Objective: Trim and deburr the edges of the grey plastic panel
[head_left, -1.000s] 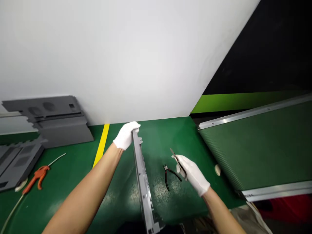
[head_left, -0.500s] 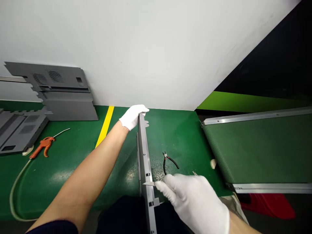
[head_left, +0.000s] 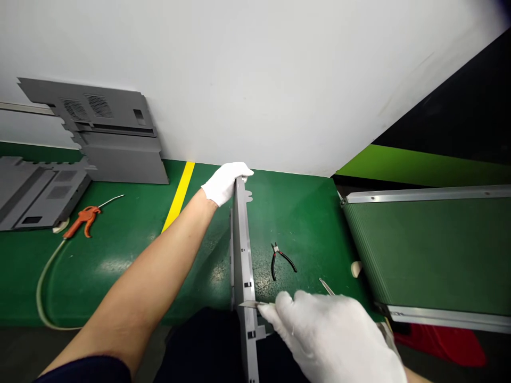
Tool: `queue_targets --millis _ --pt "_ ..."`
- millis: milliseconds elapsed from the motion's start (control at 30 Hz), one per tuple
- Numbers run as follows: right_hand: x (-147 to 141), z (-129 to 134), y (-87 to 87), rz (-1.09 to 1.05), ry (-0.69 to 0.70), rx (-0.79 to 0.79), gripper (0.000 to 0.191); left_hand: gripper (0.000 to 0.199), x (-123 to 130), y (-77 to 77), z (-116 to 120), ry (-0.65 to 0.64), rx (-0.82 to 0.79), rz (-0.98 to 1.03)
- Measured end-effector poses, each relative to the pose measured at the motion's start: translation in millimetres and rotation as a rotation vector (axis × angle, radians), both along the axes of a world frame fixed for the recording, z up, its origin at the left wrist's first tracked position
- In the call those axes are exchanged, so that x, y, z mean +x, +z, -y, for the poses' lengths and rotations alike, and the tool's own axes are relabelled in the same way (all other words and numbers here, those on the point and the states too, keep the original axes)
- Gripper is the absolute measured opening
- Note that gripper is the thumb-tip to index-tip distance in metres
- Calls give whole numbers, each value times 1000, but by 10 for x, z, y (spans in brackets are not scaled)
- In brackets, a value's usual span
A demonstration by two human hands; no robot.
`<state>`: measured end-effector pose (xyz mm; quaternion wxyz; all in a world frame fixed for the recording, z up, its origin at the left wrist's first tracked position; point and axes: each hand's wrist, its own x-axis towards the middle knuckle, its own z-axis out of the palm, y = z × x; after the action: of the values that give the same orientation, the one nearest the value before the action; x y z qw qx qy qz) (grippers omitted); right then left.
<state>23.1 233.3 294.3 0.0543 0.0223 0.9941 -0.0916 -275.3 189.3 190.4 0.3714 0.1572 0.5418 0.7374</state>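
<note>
A grey plastic panel (head_left: 245, 234) stands on its edge in front of me, its narrow side facing up. My left hand (head_left: 227, 182), in a white glove, is closed around the panel's far end. In my gloved right hand (head_left: 325, 332) is a knife (head_left: 250, 304), gripped with its pointed blade lying across the panel's upper edge, close to a small slot. The knife's handle is hidden inside the fist. Just right of the panel, black-handled cutting pliers (head_left: 276, 258) lie spread on the green table (head_left: 307, 213).
Two grey panels are at left: one vented panel (head_left: 123, 157) leans on the white wall, another (head_left: 51, 197) lies flat. An orange air gun (head_left: 83, 219) with a hose rests before them. Tweezers (head_left: 326, 286) lie near my right hand. A conveyor belt (head_left: 435, 250) stands at right.
The view has shifted slightly, so the scene sits a little differently in frame. My left hand keeps its grip, and the knife blade remains across the panel edge in about the same place.
</note>
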Motion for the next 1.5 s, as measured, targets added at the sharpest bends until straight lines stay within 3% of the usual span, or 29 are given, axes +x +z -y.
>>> queue_targets --millis 200,467,600,733,833,1033,1133,1200,1300,1500 --pt "-57 13 69 407 -137 -181 69 33 2 -2 -10 -6 -13 29" --pt "154 79 -17 486 -96 -330 71 34 -24 -32 18 -13 -8 27" --pt "88 35 -30 410 -334 -510 80 33 -20 -51 19 -27 4 26" --pt "-144 91 -123 397 -570 -653 66 32 -3 -57 -22 -26 -6 6" --pt "-255 196 -187 498 -654 -800 56 31 -25 -70 -63 -8 -8 -12" --pt "-191 279 -117 568 -553 -1248 45 37 -53 -61 -196 -107 -40 82" --pt "-159 146 -155 518 -504 -1339 67 41 37 -27 -249 -87 -55 45" --pt "-192 -44 -202 437 -540 -1311 77 42 96 -17 -255 -92 -68 -45" --pt "-374 -420 -230 295 -574 -1145 74 50 107 -33 -240 -183 -154 -134" --pt "-1139 -919 -243 144 -386 -478 74 60 -32 -71 -230 -250 -191 -117"
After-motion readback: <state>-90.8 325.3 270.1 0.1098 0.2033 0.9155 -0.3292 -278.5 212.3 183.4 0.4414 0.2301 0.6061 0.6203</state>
